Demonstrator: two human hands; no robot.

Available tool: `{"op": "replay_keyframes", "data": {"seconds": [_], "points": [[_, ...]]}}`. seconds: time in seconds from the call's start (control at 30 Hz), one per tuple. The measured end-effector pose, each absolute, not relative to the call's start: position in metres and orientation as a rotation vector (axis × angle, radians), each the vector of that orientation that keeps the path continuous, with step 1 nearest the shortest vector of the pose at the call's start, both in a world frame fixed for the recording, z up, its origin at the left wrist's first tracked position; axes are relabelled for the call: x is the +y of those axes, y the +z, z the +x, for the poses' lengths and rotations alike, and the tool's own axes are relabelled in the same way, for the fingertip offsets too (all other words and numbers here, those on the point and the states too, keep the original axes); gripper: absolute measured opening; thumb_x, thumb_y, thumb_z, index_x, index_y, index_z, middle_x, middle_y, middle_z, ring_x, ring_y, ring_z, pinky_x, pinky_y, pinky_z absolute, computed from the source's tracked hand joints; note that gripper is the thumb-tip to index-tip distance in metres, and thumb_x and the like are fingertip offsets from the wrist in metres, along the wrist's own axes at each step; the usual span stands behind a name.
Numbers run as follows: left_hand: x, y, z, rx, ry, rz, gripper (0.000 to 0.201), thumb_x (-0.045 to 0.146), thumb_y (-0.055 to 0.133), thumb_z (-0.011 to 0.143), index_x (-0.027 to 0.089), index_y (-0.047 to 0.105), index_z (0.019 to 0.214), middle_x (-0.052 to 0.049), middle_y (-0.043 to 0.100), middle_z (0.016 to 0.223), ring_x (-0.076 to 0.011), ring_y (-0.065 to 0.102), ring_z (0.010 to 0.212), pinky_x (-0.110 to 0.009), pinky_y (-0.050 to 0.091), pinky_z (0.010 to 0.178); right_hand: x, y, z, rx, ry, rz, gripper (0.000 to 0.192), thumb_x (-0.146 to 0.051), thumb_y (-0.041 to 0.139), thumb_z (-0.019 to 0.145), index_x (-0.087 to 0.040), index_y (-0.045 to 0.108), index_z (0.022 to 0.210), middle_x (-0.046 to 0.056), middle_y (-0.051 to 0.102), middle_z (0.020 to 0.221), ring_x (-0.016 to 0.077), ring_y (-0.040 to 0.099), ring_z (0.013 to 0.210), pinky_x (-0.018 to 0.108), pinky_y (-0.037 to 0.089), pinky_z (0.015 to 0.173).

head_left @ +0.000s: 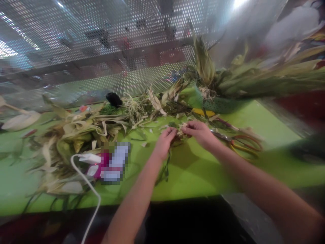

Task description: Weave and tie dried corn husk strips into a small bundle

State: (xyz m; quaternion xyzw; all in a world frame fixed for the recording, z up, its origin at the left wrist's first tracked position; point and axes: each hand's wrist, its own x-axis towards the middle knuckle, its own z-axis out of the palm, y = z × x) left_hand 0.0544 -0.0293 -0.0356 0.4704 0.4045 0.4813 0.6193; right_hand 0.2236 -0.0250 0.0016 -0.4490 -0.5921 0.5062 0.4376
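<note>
Far left of the green table (193,173): a pale, blurred scoop-like thing (20,120) at the edge of view. Right of that, a broad heap of corn husks (73,135), yellow-green and dry, spread across the table's left half. On the near side of the heap, a white cable (87,189) looping down off the table's front edge, ending at a white plug beside a pink and white packet (111,164), its face blurred out. Behind the heap, toward the perforated metal screen (106,51), a small black object (114,99), too blurred to name.

Near the table's middle: left hand (165,142), fingers pinched together on a small husk bundle (179,130), pale strips with a dark green leaf at the top. Right hand (200,133) just beside, touching the same bundle from the other side, fingertips closed on it; both hands meeting over it, low above the table. Below the left wrist, thin dark strands trailing on the table.

Right of the hands: scissors with orange handles (243,144), lying flat on the table, close to the right forearm. Behind them, a green basket (223,103) piled with long corn leaves (266,81), stretching out past the table's right end.
</note>
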Motion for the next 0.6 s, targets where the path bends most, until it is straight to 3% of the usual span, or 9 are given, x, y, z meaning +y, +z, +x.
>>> {"op": "replay_keyframes", "data": {"seconds": [0.1, 0.23, 0.4, 0.6], "points": [[-0.0299, -0.0311, 0.0481, 1.027, 1.172, 1.205, 0.032, 0.05, 0.06, 0.085, 0.019, 0.063, 0.088, -0.001, 0.062, 0.083, -0.0135, 0.057, 0.079, -0.026, 0.045, 0.077, -0.0245, 0.0027, 0.2263, -1.494, 1.156, -1.183, 0.041, -0.053, 0.073, 0.072, -0.017, 0.056, 0.063, -0.003, 0.053, 0.058, 0.0093, 0.044, 0.054, 0.026, 0.035, 0.054], [-0.0286, -0.0299, 0.043, 1.074, 1.099, 1.392, 0.028, 0.046, 0.062, 0.084, 0.018, 0.065, 0.085, -0.001, 0.061, 0.08, -0.0137, 0.054, 0.079, -0.026, 0.042, 0.076, -0.0252, 0.004, 0.2272, -1.549, 1.058, -1.232, 0.04, -0.053, 0.071, 0.074, -0.017, 0.056, 0.062, -0.003, 0.052, 0.056, 0.0095, 0.043, 0.054, 0.025, 0.033, 0.054], [-0.0237, -0.0372, 0.0455, 1.04, 1.088, 1.449, 0.017, 0.033, 0.067, 0.081, 0.017, 0.064, 0.086, -0.001, 0.062, 0.08, -0.0126, 0.055, 0.076, -0.025, 0.042, 0.074, -0.0255, 0.0024, 0.2234, -1.518, 1.209, -1.191, 0.039, -0.051, 0.074, 0.07, -0.018, 0.056, 0.062, -0.003, 0.053, 0.058, 0.0101, 0.048, 0.055, 0.026, 0.039, 0.056], [-0.0251, -0.0333, 0.0448, 1.024, 1.09, 1.267, 0.027, 0.042, 0.067, 0.081, 0.018, 0.067, 0.093, -0.002, 0.066, 0.081, -0.0141, 0.06, 0.074, -0.027, 0.047, 0.073, -0.0225, -0.0029, 0.2233, -1.423, 1.296, -1.169, 0.033, -0.045, 0.073, 0.072, -0.018, 0.056, 0.066, -0.002, 0.056, 0.062, 0.0101, 0.049, 0.057, 0.026, 0.042, 0.058]]}}
